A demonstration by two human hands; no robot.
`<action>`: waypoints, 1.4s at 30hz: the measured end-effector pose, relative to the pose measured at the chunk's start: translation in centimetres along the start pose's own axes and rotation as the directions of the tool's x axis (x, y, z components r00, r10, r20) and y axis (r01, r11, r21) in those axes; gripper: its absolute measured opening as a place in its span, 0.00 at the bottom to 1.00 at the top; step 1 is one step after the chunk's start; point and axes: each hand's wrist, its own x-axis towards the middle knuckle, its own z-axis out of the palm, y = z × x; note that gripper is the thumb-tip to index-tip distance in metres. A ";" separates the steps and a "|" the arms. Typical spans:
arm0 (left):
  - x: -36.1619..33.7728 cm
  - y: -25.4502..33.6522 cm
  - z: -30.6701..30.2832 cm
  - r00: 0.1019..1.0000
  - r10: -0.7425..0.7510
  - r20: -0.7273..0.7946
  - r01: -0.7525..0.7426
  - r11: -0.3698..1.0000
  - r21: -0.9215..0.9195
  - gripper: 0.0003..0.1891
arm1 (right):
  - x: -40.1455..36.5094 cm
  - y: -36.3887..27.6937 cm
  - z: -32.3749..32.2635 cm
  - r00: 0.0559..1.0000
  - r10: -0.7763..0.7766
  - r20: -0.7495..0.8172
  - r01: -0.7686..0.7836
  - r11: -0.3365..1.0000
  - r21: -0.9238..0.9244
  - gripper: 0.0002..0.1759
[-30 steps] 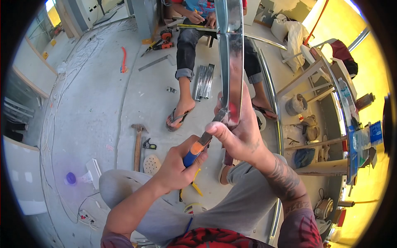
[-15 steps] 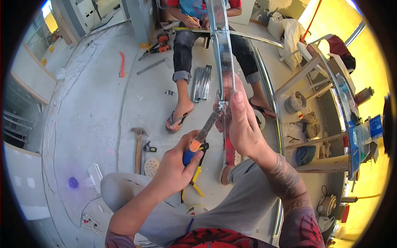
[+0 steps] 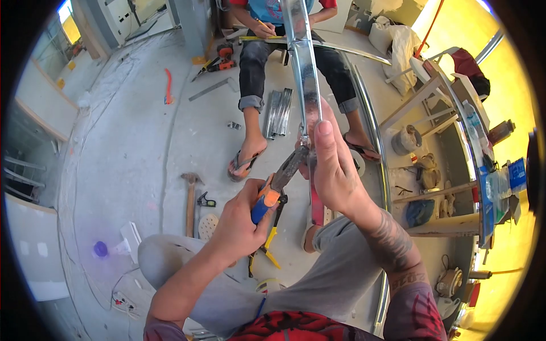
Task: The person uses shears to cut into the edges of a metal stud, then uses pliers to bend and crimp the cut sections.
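Note:
A long shiny metal channel [image 3: 304, 62] runs from the top of the view down to the middle, toward my lap. My right hand [image 3: 335, 170] is wrapped round its lower part, the thumb lying along the side. My left hand [image 3: 242, 216] grips a tool with a blue and orange handle [image 3: 265, 204]. The tool's dark metal head [image 3: 289, 169] touches the channel's edge just beside my right hand. Whether its jaws are closed on the metal is too small to tell.
Facing me, a seated person [image 3: 273, 17] holds a pencil over a metal strip. Yellow-handled snips [image 3: 271, 244], a hammer [image 3: 191, 199], short metal pieces [image 3: 278, 112] and a red drill [image 3: 224, 57] lie on the floor. A cluttered workbench [image 3: 443, 227] stands at right.
The tool in my left hand has turned, showing a broader head and more of its handle. The channel and my right hand have shifted slightly.

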 end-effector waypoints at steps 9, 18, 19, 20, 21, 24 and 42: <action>0.1 0.5 -1.0 0.998 0.003 0.057 0.003 0.995 -0.100 0.18 | -0.3 0.7 -0.1 0.999 -0.030 0.017 0.031 0.997 -0.065 0.41; -0.1 1.0 -0.8 0.997 0.001 0.071 0.004 0.998 -0.070 0.18 | 0.0 1.1 0.3 0.999 0.033 0.023 -0.032 0.999 -0.043 0.39; -0.1 0.8 -0.7 0.997 0.015 0.081 -0.009 0.997 -0.082 0.18 | 0.1 1.2 0.5 0.999 -0.043 -0.002 0.043 0.997 -0.069 0.39; -0.1 0.7 -0.7 0.997 0.015 0.080 -0.009 0.997 -0.083 0.18 | -0.1 0.9 0.5 0.999 -0.043 -0.001 0.042 0.997 -0.070 0.39; -0.1 0.5 -0.8 0.995 0.016 0.095 -0.011 0.999 -0.048 0.18 | -0.2 0.0 0.6 1.000 0.013 0.024 -0.013 1.000 0.017 0.39; 0.0 -0.1 -0.4 0.990 0.137 0.014 -0.137 0.990 0.031 0.20 | -0.3 0.2 0.5 0.998 0.049 0.030 -0.050 0.998 0.029 0.39; 0.5 -0.6 -0.3 0.999 0.031 0.030 -0.029 0.998 -0.053 0.15 | 0.1 0.9 0.3 0.994 0.103 0.022 -0.103 0.994 0.025 0.37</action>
